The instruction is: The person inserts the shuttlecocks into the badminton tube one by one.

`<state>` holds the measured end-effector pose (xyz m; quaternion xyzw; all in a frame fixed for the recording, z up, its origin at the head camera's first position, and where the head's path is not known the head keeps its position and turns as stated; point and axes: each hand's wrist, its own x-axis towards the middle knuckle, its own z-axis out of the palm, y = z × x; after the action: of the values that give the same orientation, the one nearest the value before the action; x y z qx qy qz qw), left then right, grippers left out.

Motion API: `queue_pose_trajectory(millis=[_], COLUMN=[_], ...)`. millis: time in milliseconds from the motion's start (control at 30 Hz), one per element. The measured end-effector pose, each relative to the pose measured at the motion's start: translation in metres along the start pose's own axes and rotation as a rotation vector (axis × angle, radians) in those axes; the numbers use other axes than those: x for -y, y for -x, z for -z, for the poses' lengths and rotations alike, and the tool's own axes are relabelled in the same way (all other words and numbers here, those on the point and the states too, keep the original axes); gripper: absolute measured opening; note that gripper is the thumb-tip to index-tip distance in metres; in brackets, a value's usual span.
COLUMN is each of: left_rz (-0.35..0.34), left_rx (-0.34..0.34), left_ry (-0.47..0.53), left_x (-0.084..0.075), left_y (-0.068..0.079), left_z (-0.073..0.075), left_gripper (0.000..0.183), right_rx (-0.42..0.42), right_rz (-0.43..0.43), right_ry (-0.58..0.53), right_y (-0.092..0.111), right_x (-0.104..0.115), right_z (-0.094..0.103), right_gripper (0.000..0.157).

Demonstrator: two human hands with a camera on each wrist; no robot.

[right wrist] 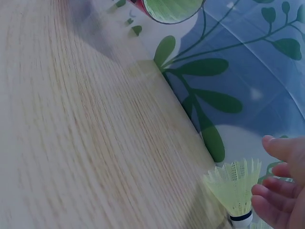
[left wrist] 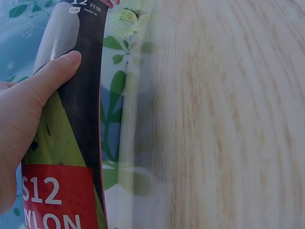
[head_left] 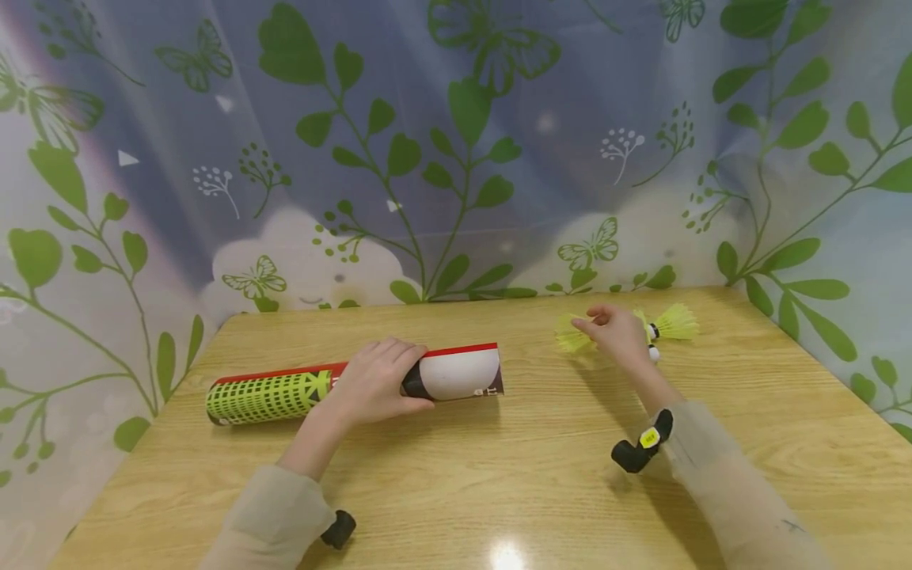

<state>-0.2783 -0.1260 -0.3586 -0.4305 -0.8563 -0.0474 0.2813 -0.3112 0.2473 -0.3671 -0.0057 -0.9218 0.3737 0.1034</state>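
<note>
My left hand (head_left: 378, 380) grips a cylindrical shuttlecock tube (head_left: 267, 396) around its middle, thumb on the near side. The tube lies sideways low over the table and is printed red, black, white and yellow-green. In the right wrist view its round end faces the camera, with the yellow-green skirt of a shuttlecock (right wrist: 174, 7) inside. My right hand (head_left: 618, 336) is over a group of yellow shuttlecocks at the back right, its fingers loosely bent with nothing between them. One shuttlecock (right wrist: 233, 186) stands right beside its fingertips; another (head_left: 677, 323) lies to the right.
The wooden table (head_left: 463, 475) ends at a curtain (head_left: 399, 158) with leaves and butterflies along its back edge. A white cork base (head_left: 653, 354) shows next to my right wrist. Black camera mounts (head_left: 634, 451) stick out from both wrists.
</note>
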Motion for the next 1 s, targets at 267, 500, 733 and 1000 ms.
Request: queue_pose_trajectory(millis=[267, 500, 733, 1000], left_rz=[-0.014, -0.009, -0.010, -0.011], left_rx=[-0.006, 0.007, 0.009, 0.004], left_ry=[-0.011, -0.015, -0.014, -0.009], left_x=[0.001, 0.001, 0.000, 0.000], left_y=[0.001, 0.001, 0.001, 0.001], left_z=[-0.002, -0.001, -0.002, -0.003], left_gripper=[0.068, 0.069, 0.068, 0.069], right_rx=[0.051, 0.045, 0.039, 0.048], right_rz=[0.001, -0.013, -0.024, -0.046], right_ry=[0.080, 0.119, 0.109, 0.045], right_y=[-0.007, -0.007, -0.004, -0.001], right_x=[-0.007, -0.010, -0.009, -0.012], right_z=[-0.005, -0.009, -0.010, -0.010], right_gripper=[0.058, 0.054, 0.043, 0.043])
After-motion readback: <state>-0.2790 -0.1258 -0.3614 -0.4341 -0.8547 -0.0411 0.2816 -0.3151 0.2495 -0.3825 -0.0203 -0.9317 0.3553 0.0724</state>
